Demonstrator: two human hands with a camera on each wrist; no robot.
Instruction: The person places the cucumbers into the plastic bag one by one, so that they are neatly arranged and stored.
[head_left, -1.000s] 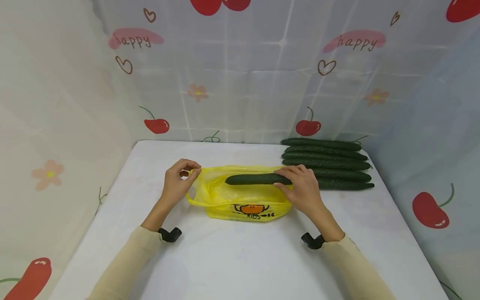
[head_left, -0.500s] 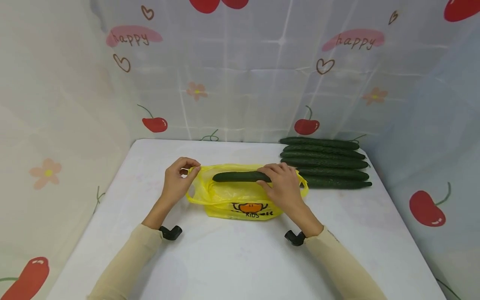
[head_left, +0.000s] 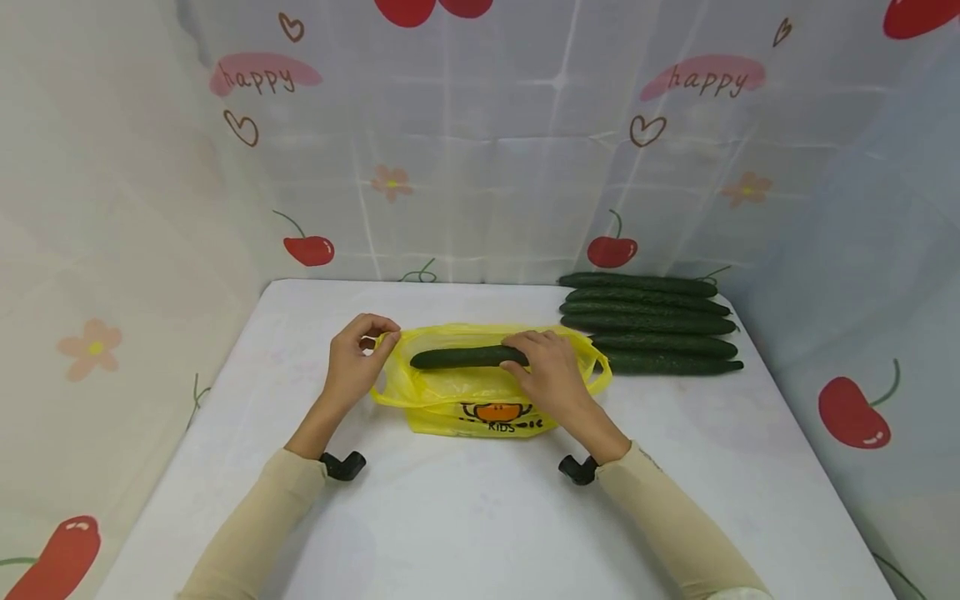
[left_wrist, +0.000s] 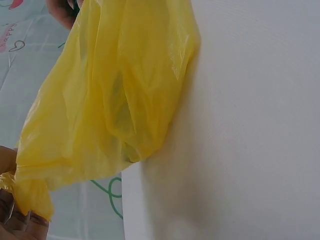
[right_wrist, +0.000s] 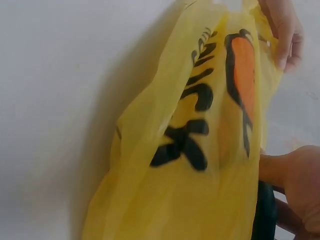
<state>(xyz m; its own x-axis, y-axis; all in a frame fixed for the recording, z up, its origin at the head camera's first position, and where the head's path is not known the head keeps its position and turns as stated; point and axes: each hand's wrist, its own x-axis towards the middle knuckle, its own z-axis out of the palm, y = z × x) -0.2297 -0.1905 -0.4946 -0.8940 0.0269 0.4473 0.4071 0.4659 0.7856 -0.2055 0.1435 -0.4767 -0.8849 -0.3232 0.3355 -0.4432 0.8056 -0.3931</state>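
A yellow plastic bag with a printed orange figure stands with its mouth spread in the middle of the table in the head view. My left hand pinches the bag's left handle edge between thumb and fingers; in the left wrist view the bunched plastic shows between those fingers. My right hand grips a dark green cucumber by its right part, thumb in front and fingers behind. The cucumber lies level over the bag's mouth. In the right wrist view the bag wall hides most of the cucumber.
Several more cucumbers lie side by side at the back right of the white table, close to the bag's right handle. Behind the table hangs a printed curtain, with curtains at both sides too.
My right hand has carried the cucumber leftward from the bag's right side to over its mouth, uncovering the right handle. My left hand keeps its pinch in about the same place.
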